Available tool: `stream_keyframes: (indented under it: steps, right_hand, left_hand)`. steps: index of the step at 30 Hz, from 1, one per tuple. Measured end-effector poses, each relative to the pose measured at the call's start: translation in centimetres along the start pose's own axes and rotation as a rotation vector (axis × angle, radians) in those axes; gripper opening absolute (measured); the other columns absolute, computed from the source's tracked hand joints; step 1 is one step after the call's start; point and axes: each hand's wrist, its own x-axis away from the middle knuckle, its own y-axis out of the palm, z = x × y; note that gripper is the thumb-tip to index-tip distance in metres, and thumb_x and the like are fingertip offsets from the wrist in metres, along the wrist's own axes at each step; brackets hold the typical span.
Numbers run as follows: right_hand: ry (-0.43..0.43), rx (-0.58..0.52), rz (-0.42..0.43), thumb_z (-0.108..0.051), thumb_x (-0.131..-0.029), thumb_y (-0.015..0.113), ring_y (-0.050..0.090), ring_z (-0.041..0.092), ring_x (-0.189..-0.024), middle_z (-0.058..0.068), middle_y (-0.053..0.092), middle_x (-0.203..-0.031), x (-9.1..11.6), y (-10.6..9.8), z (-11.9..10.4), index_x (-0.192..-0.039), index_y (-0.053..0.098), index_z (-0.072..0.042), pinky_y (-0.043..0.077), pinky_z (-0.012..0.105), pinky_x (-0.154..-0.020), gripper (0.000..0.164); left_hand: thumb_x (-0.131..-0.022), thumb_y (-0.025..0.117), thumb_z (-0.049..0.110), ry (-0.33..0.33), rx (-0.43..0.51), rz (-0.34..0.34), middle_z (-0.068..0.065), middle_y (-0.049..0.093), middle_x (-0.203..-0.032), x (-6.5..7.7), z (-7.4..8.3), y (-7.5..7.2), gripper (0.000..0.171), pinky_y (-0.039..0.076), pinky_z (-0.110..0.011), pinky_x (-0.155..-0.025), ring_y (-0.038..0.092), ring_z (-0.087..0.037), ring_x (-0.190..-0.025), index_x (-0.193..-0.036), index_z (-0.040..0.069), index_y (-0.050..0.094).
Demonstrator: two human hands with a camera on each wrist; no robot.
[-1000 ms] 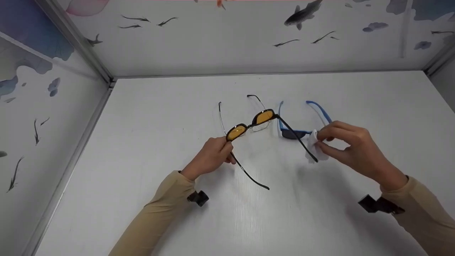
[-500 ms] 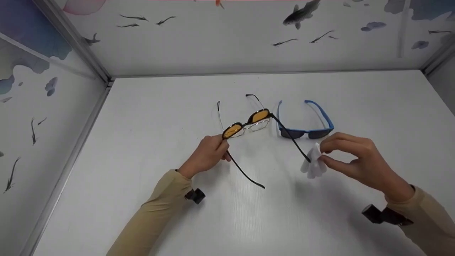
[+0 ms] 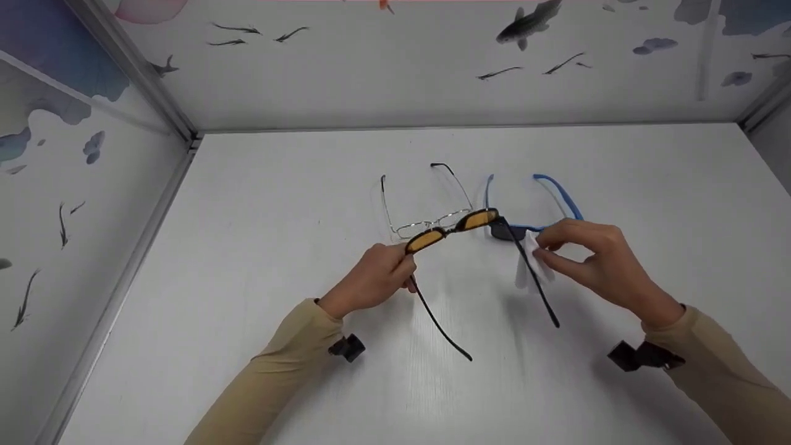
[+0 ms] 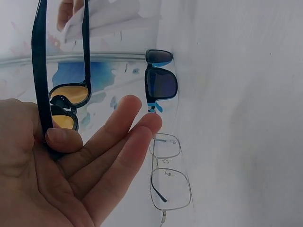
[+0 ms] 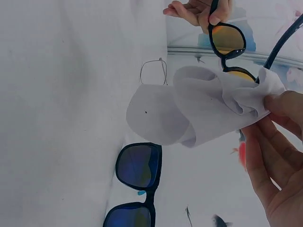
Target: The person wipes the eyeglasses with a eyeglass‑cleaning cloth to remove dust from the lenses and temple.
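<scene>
My left hand (image 3: 381, 275) pinches the black-framed glasses with yellow lenses (image 3: 426, 240) at their left hinge and holds them above the table, temples unfolded toward me. In the left wrist view its thumb presses the frame (image 4: 41, 71) and the other fingers stretch out. My right hand (image 3: 593, 262) pinches a white cloth (image 3: 525, 272), which hangs down beside the right temple. In the right wrist view the cloth (image 5: 189, 106) hides part of one yellow lens; whether it touches the glasses I cannot tell.
Thin metal-framed clear glasses (image 3: 411, 230) lie on the white table (image 3: 247, 346) just behind the yellow pair. To their right lie blue sunglasses (image 3: 565, 196) with dark lenses, partly covered by my right hand. Printed panels (image 3: 371, 74) close off the back and left.
The yellow-lensed glasses have come slightly toward me and to the right, uncovering the clear glasses. My right hand with the cloth went down, then back up and left.
</scene>
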Motion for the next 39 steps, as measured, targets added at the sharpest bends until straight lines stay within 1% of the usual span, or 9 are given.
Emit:
stream_keyframes:
  steps: [2,6,11,14,21,28,32,35,39]
  right_hand:
    - [0.013,-0.001,0.006,0.017,-0.071,0.076,0.064,0.006,-0.08,-0.002,0.069,-0.09,-0.3,0.0,0.4,-0.096,0.071,-0.009,0.049,0.015,-0.072,0.036]
    - [0.054,-0.013,-0.002,0.013,-0.076,0.074,0.064,0.006,-0.078,0.0,0.069,-0.091,-1.0,-0.1,0.9,-0.097,0.071,-0.007,0.049,0.015,-0.069,0.029]
    - [0.071,-0.017,-0.004,0.013,-0.078,0.073,0.064,0.005,-0.076,0.003,0.069,-0.092,-1.5,-0.2,1.2,-0.098,0.071,-0.006,0.048,0.015,-0.065,0.027]
    - [0.08,-0.016,-0.003,0.012,-0.078,0.072,0.065,0.005,-0.077,0.002,0.07,-0.092,-1.4,-0.2,1.2,-0.098,0.071,-0.006,0.049,0.015,-0.066,0.027]
    - [0.097,-0.055,-0.02,0.014,-0.077,0.072,0.067,0.013,-0.079,0.002,0.071,-0.091,-0.7,0.1,0.8,-0.097,0.072,-0.006,0.051,0.017,-0.073,0.027]
    - [0.082,-0.129,-0.053,0.014,-0.076,0.072,0.067,0.016,-0.08,0.002,0.07,-0.092,0.5,0.2,0.0,-0.098,0.071,-0.006,0.052,0.019,-0.074,0.029]
    - [0.044,-0.159,-0.076,0.016,-0.074,0.073,0.066,0.015,-0.079,0.003,0.07,-0.091,1.0,0.3,-0.8,-0.099,0.07,-0.005,0.051,0.018,-0.074,0.033]
    - [0.02,-0.17,-0.092,0.018,-0.071,0.073,0.065,0.013,-0.079,0.003,0.07,-0.091,1.2,0.3,-1.4,-0.099,0.071,-0.005,0.051,0.017,-0.073,0.037]
    - [0.001,-0.179,-0.103,0.02,-0.069,0.074,0.066,0.012,-0.078,0.004,0.071,-0.091,1.4,0.2,-2.1,-0.1,0.07,-0.006,0.051,0.017,-0.072,0.04]
  left_hand:
    - [-0.097,0.036,0.004,0.02,-0.008,-0.014,-0.008,0.067,-0.072,0.1,0.3,0.2,0.026,0.035,-0.022,-0.051,0.067,-0.032,-0.07,-0.08,0.0,0.056]
    - [-0.096,0.036,0.003,0.061,-0.035,-0.047,-0.009,0.067,-0.072,0.2,0.8,0.5,0.025,0.031,-0.02,-0.048,0.064,-0.031,-0.064,-0.081,0.0,0.056]
    - [-0.096,0.036,0.003,0.113,-0.082,-0.062,-0.007,0.067,-0.071,0.3,1.2,0.6,0.023,0.029,-0.02,-0.045,0.05,-0.014,-0.049,-0.08,0.001,0.054]
    - [-0.096,0.037,0.003,0.114,-0.093,-0.051,-0.006,0.067,-0.07,0.3,1.2,0.6,0.023,0.028,-0.02,-0.044,0.038,-0.007,-0.046,-0.079,0.003,0.053]
    - [-0.095,0.038,0.003,0.079,-0.138,0.028,-0.004,0.067,-0.067,0.1,0.8,0.4,0.023,0.025,-0.02,-0.043,0.032,-0.006,-0.045,-0.077,0.004,0.053]
    - [-0.096,0.038,0.004,0.072,-0.165,0.067,-0.005,0.067,-0.067,-0.2,-0.1,-0.5,0.023,0.027,-0.02,-0.044,0.039,-0.007,-0.047,-0.084,-0.001,0.057]
    - [-0.096,0.038,0.005,0.051,-0.165,0.099,-0.006,0.067,-0.067,-0.4,-0.9,-1.1,0.024,0.028,-0.02,-0.044,0.043,-0.008,-0.048,-0.086,-0.003,0.058]
    - [-0.096,0.037,0.005,0.025,-0.166,0.121,-0.008,0.067,-0.068,-0.6,-1.4,-1.5,0.025,0.03,-0.021,-0.045,0.051,-0.014,-0.05,-0.086,-0.004,0.059]
    - [-0.097,0.037,0.006,-0.019,-0.165,0.139,-0.008,0.067,-0.069,-0.8,-1.8,-1.9,0.025,0.031,-0.022,-0.046,0.064,-0.026,-0.061,-0.087,-0.005,0.058]
